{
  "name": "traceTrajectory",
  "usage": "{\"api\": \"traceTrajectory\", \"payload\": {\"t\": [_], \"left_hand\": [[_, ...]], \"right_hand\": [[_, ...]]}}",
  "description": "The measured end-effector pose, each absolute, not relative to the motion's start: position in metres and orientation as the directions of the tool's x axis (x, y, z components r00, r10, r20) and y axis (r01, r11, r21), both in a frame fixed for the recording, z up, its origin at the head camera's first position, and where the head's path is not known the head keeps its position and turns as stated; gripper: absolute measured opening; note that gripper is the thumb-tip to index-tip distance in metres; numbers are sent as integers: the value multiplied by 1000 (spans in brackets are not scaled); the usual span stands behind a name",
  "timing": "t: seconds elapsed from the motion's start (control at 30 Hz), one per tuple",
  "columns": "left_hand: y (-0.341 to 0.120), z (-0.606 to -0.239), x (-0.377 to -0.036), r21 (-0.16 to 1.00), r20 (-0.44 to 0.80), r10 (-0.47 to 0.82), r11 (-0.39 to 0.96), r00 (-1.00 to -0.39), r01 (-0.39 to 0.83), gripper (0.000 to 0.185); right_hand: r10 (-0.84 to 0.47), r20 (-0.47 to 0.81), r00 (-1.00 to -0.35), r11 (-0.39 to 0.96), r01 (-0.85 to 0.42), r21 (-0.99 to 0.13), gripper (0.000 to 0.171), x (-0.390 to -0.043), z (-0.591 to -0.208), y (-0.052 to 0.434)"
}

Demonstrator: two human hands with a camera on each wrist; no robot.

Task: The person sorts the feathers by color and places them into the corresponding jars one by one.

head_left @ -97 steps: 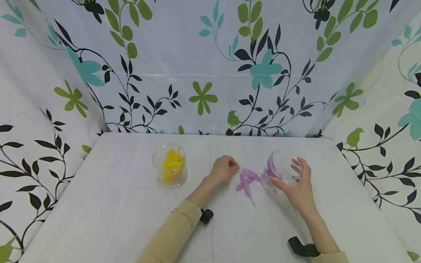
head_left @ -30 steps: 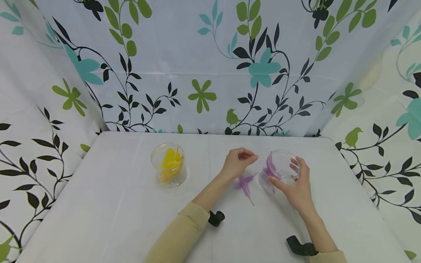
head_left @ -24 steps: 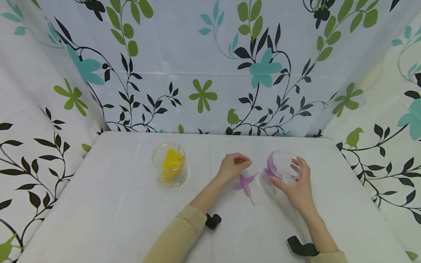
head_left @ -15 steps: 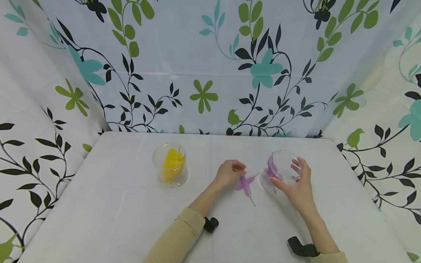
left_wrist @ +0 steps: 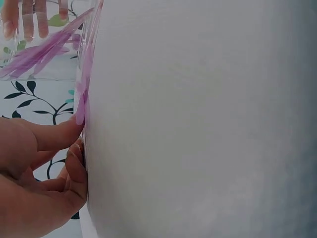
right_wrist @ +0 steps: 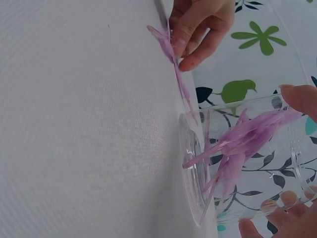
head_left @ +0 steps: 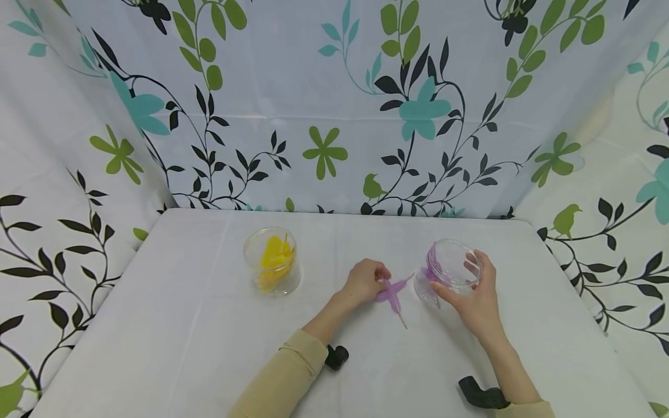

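Two or three purple feathers (head_left: 392,292) lie crossed on the white table (head_left: 183,325), just left of a clear jar (head_left: 444,259). My left hand (head_left: 384,283) is down on them, fingertips curled and pinching one feather (right_wrist: 168,47) against the cloth. In the left wrist view its fingers (left_wrist: 59,136) touch the feather's edge (left_wrist: 81,99). My right hand (head_left: 456,273) grips the jar around its rim and holds it tilted toward the left hand. More purple feathers (right_wrist: 242,141) lie inside the jar (right_wrist: 198,198).
A second clear jar (head_left: 272,266) with yellow feathers stands to the left of the left hand. Flower-patterned curtains (head_left: 324,104) close off the back and both sides of the table. Black wrist straps (head_left: 337,355) sit on both forearms.
The left hand came back from near the jar's mouth down to the feathers on the table. Fewer feathers lie there than 3.2 s ago. The right hand and jar stayed put.
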State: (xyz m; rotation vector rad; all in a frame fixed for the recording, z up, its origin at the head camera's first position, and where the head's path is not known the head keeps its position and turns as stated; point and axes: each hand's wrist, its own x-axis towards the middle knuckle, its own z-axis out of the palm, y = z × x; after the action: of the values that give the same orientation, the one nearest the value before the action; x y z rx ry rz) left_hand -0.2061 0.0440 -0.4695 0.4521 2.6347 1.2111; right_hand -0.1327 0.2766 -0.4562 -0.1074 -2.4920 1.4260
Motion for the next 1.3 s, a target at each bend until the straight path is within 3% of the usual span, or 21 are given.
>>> {"api": "traceTrajectory", "payload": {"t": [0.13,1.07,1.3], "left_hand": [[45,-471,-207,743,-25,375,627,-927,234,2],[42,-469,-204,607,15,472,696,-881,383,5],[41,-469,-200,614,-9,466,701,-885,363,10]], "right_hand": [[193,194,-962,510,-70,-857,109,-133,-456,277],[199,195,-960,527,-63,-848,108,-133,-455,277],[194,191,-962,521,-64,-851,109,-132,-455,276]]}}
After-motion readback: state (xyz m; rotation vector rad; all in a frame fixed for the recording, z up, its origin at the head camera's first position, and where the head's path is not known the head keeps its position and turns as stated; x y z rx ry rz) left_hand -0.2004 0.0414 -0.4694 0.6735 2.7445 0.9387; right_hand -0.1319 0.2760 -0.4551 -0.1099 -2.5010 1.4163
